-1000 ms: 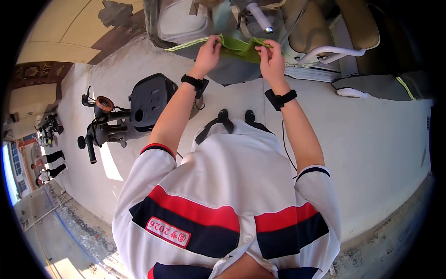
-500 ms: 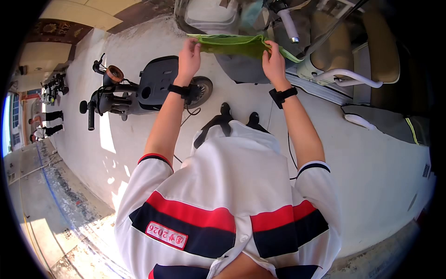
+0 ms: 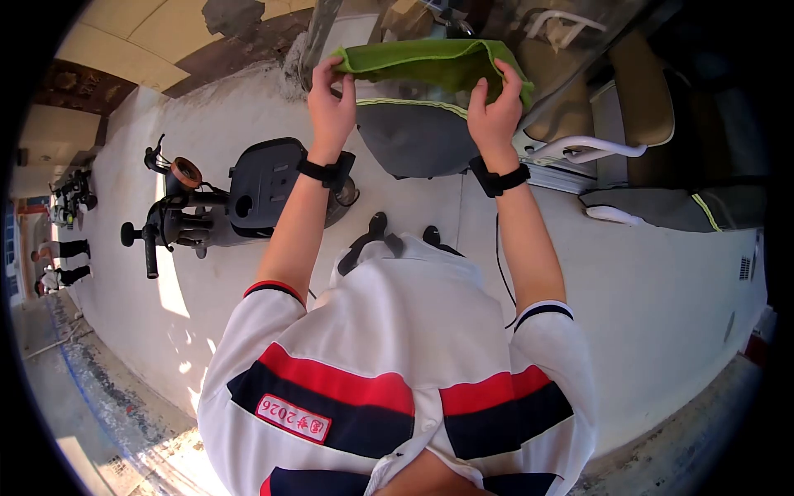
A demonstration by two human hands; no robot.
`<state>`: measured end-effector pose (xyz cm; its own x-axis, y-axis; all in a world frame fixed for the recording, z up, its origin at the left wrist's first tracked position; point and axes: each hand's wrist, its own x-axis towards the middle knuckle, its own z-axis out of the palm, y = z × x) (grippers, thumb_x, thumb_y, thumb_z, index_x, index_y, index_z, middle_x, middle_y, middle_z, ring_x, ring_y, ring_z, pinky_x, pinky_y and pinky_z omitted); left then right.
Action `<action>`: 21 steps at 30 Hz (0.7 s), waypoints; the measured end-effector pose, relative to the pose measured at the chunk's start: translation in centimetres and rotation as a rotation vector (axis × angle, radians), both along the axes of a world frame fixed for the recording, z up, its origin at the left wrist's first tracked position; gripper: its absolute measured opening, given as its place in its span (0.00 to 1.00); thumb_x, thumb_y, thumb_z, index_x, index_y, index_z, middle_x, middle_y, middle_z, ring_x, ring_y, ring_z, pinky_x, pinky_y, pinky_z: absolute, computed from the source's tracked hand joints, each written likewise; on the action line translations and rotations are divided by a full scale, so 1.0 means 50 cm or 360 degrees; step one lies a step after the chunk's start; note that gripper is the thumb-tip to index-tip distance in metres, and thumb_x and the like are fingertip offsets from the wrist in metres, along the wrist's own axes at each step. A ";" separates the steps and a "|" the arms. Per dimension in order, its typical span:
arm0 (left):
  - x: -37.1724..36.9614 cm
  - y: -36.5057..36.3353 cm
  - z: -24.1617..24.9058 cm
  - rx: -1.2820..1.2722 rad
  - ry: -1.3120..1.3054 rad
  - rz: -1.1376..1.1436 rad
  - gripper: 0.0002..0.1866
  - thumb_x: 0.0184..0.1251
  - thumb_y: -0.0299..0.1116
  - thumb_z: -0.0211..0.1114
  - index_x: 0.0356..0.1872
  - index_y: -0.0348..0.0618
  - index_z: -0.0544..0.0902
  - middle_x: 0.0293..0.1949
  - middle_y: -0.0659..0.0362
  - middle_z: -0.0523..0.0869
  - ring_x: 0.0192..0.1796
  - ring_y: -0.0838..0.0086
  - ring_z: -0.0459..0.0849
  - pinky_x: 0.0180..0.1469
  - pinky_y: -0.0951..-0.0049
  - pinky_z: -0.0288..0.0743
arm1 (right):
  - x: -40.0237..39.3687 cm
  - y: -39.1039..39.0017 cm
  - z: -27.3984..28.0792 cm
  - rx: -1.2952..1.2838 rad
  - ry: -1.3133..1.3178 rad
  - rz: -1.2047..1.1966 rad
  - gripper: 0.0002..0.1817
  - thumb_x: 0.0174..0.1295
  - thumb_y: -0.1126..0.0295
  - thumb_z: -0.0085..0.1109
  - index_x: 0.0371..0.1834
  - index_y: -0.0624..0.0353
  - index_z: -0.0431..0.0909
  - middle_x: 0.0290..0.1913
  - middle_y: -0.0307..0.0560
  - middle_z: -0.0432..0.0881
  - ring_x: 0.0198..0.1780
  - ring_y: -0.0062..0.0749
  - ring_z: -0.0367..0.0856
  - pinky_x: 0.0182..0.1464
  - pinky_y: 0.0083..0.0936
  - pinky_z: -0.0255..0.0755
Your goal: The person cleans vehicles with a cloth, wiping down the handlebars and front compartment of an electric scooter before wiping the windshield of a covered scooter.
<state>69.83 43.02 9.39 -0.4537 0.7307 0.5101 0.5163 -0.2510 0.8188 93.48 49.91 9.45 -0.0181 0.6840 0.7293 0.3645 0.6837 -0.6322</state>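
Observation:
A green cloth (image 3: 413, 54) stretches between my hands in front of a vehicle's clear windshield. My left hand (image 3: 332, 106) is closed on its left end, fingertips at the upper corner. At the other end, my right hand (image 3: 499, 112) grips the cloth, with the thumb near the lower edge and the fingers higher up. The cloth sags a little in the middle and shows a seam along its edge. Below it is the vehicle's dark grey front panel (image 3: 413, 140) with a pale yellow-green trim line.
A black electric scooter (image 3: 265, 188) stands on the pale floor to the left. Brown seats (image 3: 641, 87) with white armrests sit inside the vehicle at right. A grey door panel (image 3: 678, 207) juts out at right. Two people (image 3: 62, 263) stand far left.
Both hands have risen slightly with the cloth, which now shows more of its surface. My view has shifted, so the scooter appears farther left and lower.

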 end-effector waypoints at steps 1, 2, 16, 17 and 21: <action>0.001 0.009 0.007 0.0105 0.0006 0.0009 0.17 0.69 0.23 0.61 0.57 0.38 0.72 0.46 0.50 0.85 0.49 0.69 0.85 0.45 0.74 0.78 | -0.009 0.006 0.012 -0.0041 0.0010 0.0013 0.22 0.64 0.77 0.56 0.61 0.64 0.67 0.56 0.63 0.78 0.57 0.54 0.79 0.61 0.36 0.71; -0.003 0.017 0.010 0.0204 0.0010 0.0020 0.17 0.68 0.23 0.61 0.57 0.38 0.73 0.45 0.49 0.85 0.49 0.67 0.86 0.44 0.72 0.78 | -0.021 0.013 0.023 0.0032 0.0014 -0.0028 0.22 0.63 0.76 0.56 0.61 0.63 0.67 0.54 0.61 0.79 0.51 0.53 0.81 0.54 0.37 0.73; -0.126 0.052 0.030 0.0038 0.0038 0.0009 0.27 0.67 0.26 0.66 0.65 0.37 0.67 0.61 0.47 0.76 0.65 0.64 0.75 0.66 0.69 0.67 | -0.217 0.037 0.036 -0.0173 -0.0355 0.0368 0.22 0.64 0.77 0.53 0.62 0.55 0.68 0.39 0.60 0.83 0.40 0.59 0.81 0.43 0.45 0.74; -0.134 0.057 0.017 0.0037 0.0017 -0.0028 0.27 0.67 0.26 0.66 0.65 0.37 0.67 0.60 0.47 0.77 0.64 0.64 0.75 0.66 0.69 0.67 | -0.220 0.033 0.037 -0.0298 -0.0441 0.0398 0.22 0.64 0.77 0.54 0.62 0.56 0.68 0.44 0.60 0.83 0.44 0.59 0.81 0.46 0.42 0.75; -0.153 0.071 0.004 0.0107 0.0003 -0.0053 0.26 0.64 0.29 0.67 0.62 0.38 0.71 0.54 0.46 0.81 0.57 0.58 0.80 0.59 0.65 0.72 | -0.220 0.045 0.043 -0.0141 -0.0468 0.0282 0.22 0.64 0.77 0.54 0.63 0.58 0.68 0.49 0.59 0.83 0.47 0.58 0.82 0.49 0.40 0.76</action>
